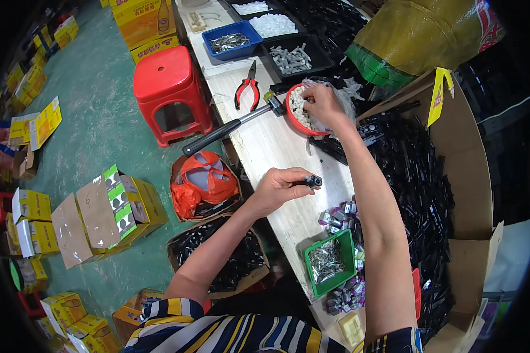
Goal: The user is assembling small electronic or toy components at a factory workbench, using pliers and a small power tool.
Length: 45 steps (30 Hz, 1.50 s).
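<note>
Over the white workbench (pixel 277 156), my left hand (pixel 281 187) is closed around a small black cylindrical part (pixel 314 181), its open end pointing right. My right hand (pixel 324 105) reaches into a red bowl (pixel 300 126) of small white pieces (pixel 297 105). Its fingers are pinched together among them; what they hold, if anything, is too small to make out. Just left of the bowl lies a hammer (pixel 241 122) with a black grip and a yellow-tipped head. Red-handled pliers (pixel 247 88) rest farther up the bench.
Beyond the bowl stand a blue tray (pixel 232 40) of metal pieces and a black tray (pixel 299 59) of grey parts. Nearer me is a green tray (pixel 330 262) of metal pins. A large carton (pixel 469 176) of black parts flanks my right arm. A red stool (pixel 168 88) stands left.
</note>
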{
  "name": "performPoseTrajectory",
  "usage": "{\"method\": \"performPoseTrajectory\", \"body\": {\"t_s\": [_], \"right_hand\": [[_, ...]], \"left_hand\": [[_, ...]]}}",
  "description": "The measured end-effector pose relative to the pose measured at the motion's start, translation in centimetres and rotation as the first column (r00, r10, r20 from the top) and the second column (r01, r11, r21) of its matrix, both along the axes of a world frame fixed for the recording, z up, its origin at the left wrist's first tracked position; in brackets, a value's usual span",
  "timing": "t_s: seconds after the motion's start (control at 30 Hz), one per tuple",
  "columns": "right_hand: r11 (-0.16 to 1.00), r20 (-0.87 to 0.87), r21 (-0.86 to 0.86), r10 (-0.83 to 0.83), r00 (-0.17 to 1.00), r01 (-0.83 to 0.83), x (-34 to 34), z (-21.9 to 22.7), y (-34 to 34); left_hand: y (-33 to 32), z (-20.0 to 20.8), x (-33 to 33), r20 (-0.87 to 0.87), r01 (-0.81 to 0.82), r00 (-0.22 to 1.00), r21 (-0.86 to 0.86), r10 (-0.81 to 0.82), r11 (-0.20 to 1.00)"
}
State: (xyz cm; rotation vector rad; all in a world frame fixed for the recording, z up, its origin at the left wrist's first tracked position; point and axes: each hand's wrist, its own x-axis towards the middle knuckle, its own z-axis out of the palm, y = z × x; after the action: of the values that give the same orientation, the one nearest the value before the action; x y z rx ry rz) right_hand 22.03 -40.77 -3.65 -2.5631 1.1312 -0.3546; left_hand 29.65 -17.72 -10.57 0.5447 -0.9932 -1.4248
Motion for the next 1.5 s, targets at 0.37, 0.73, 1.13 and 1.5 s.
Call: {"method": "performPoseTrajectory", "body": {"t_s": [0.37, 0.73, 1.13, 1.5], "right_hand": [[0.871, 0.308, 0.484, -0.262, 0.914, 0.086, -1.9, -0.2, -1.3], [0.622, 0.482, 0.773, -0.454, 0.749, -0.121, -7.2, 5.7, 6.8], [0.608, 0.372, 0.786, -0.612, 0.698, 0.114, -26.6, 11.9, 25.1], [0.259, 0.195, 0.862, -0.963, 0.185, 0.436, -43.2, 8.5, 56.3]], "left_hand": [[-0.2, 0.7, -0.1, -0.002, -0.013, 1.0, -0.004, 0.013, 1.0], [-0.3, -1.1, -0.2, 0.053, -0.024, 0.998, 0.041, 0.022, 0.999], [1.2, 0.8, -1.0, -0.195, -0.124, 0.969, 0.143, 0.15, 0.982], [9.1, 6.7, -4.8, -0.165, 0.19, 0.965, -0.099, -0.205, 0.977]]}}
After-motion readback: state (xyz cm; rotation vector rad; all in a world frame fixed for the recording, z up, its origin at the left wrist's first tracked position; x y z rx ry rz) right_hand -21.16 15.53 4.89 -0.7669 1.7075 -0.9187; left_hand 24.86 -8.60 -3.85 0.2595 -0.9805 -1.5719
